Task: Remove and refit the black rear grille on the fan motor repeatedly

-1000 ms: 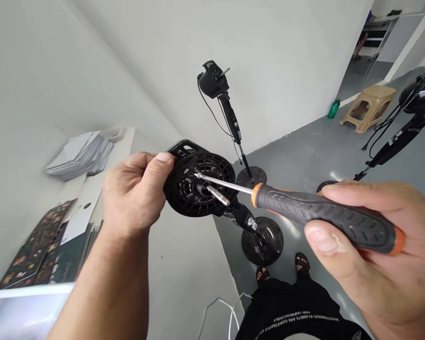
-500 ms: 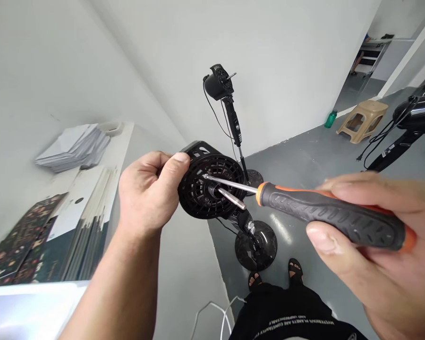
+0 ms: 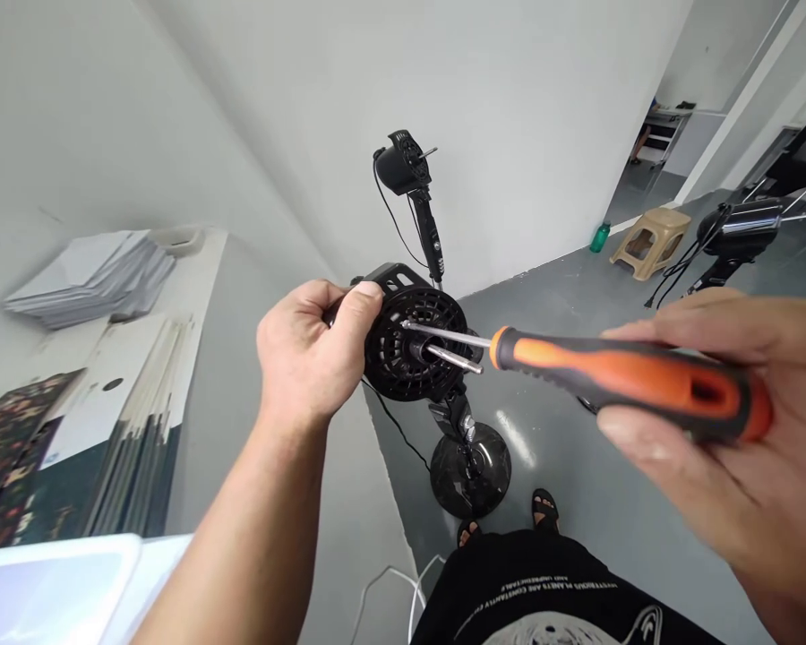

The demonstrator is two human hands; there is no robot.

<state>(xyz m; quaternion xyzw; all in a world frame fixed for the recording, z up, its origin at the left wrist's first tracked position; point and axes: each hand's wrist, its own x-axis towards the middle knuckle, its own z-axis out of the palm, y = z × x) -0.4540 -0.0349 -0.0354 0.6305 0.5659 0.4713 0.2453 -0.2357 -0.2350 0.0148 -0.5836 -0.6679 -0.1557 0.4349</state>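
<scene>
My left hand [image 3: 319,349] is closed around the edge of a black fan motor housing [image 3: 390,358], thumb on the round slotted front. A threaded metal shaft [image 3: 458,360] sticks out of its centre toward me. In my right hand [image 3: 732,448] is a screwdriver [image 3: 618,367] with an orange and dark grey handle. Its tip meets the slotted front just above and left of the shaft; a screw there is too small to make out. The housing sits on a stand with a round, shiny black base [image 3: 470,475] on the floor.
Behind stands another bladeless fan [image 3: 403,166] by the wall. At the right are a third fan head [image 3: 739,228], a beige stool [image 3: 651,242] and a green bottle [image 3: 600,237]. Papers [image 3: 94,278] and upright folders [image 3: 141,430] lie to the left. White cables [image 3: 393,573] hang below.
The screwdriver handle has turned in my right hand, so its orange side now faces me. The tip stays at the slotted front. My view has shifted a little to the right.
</scene>
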